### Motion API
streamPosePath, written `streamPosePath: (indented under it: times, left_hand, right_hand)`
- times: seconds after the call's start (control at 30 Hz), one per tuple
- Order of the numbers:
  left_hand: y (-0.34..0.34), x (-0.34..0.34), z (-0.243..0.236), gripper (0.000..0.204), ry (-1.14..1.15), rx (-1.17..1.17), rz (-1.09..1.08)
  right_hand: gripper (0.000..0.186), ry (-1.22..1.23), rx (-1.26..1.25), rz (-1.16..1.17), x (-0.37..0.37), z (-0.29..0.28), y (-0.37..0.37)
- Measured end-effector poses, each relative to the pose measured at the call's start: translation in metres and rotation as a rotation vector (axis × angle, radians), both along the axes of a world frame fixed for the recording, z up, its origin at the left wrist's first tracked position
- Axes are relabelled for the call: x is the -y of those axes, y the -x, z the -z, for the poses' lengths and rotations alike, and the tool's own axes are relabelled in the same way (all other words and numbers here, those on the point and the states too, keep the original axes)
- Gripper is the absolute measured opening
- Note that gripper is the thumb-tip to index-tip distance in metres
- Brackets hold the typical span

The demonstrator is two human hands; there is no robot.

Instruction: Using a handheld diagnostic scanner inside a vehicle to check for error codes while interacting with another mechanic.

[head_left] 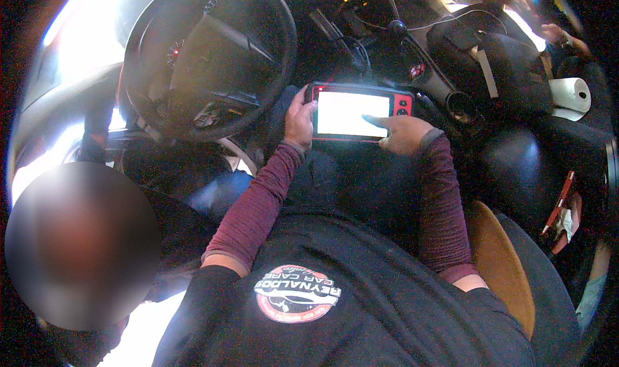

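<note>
A black and red handheld diagnostic scanner (353,113) with a brightly lit screen is above my lap, to the right of the steering wheel. My left hand (300,120) is closed around its left end, thumb on the front. My right hand (407,133) is at its lower right, index finger stretched out and its tip on or just over the screen. The thumb is near the scanner's lower edge, and the other fingers look curled. What the screen shows is washed out by glare.
The steering wheel (291,51) rises at the upper left. A gear lever (397,28) and cup holder (460,106) lie to the right, with a white paper roll (570,97) beyond. One person leans in at the left; another person's hand (552,33) shows at the upper right.
</note>
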State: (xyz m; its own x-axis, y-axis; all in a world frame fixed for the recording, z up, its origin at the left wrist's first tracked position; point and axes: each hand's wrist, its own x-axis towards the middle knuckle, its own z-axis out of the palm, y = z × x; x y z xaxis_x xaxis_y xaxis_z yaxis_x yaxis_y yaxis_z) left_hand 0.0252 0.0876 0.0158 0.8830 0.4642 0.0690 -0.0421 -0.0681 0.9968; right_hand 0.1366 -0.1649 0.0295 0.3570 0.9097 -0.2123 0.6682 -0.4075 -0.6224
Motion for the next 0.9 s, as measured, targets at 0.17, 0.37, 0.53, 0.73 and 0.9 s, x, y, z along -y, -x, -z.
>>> streamPosePath:
  times: [0.17,0.37,0.53,0.73,0.9]
  left_hand:
    - [0.002,0.004,-0.006,0.050,-0.035,-0.042,-0.014]
    - [0.000,0.000,0.000,0.051,-0.026,-0.005,-0.018]
    - [-0.001,0.005,-0.001,0.050,0.035,0.007,-0.001]
    - [0.001,0.002,-0.001,0.049,-0.028,-0.009,-0.008]
    - [-0.001,-0.001,0.003,0.048,-0.030,0.005,0.017]
  right_hand:
    - [0.065,-0.122,-0.038,-0.015,0.012,-0.004,-0.003]
    - [0.049,-0.118,-0.169,0.012,0.027,-0.018,-0.017]
    - [0.044,-0.182,-0.213,-0.080,0.018,0.002,-0.015]
    - [0.049,-0.002,-0.250,-0.189,-0.007,-0.002,-0.002]
    - [0.050,-0.014,-0.242,-0.196,-0.005,-0.001,0.000]
